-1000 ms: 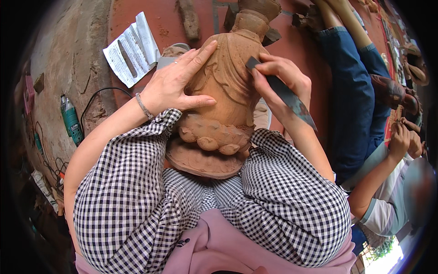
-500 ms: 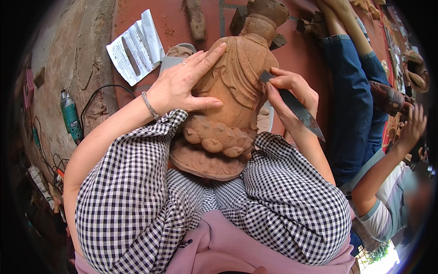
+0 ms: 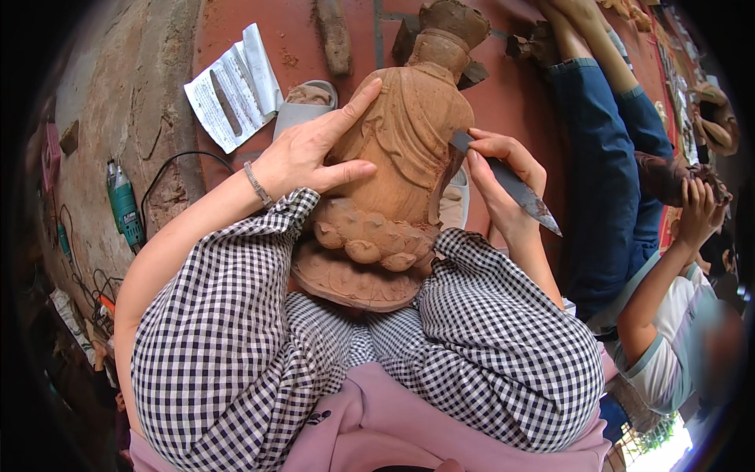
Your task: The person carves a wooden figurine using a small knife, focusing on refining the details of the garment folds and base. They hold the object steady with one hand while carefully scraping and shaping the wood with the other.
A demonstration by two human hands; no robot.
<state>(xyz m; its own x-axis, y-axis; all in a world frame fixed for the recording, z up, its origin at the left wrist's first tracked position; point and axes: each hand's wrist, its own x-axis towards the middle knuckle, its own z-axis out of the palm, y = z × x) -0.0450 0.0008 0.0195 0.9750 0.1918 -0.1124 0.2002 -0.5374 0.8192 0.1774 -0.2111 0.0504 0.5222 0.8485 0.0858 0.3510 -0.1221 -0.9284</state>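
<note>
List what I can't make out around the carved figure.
Head view throughout:
Carved figure: far side, hidden by its own bulk.
Left hand: palm, hidden by its own back.
Right hand: part of it, behind the flat blade.
White paper: writing too small to read.
Co-worker's head: blurred.

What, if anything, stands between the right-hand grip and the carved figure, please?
Only the flat dark blade held in the right-hand grip, its squarer end at the right edge of the carved figure; nothing else visible stands in the way.
</note>
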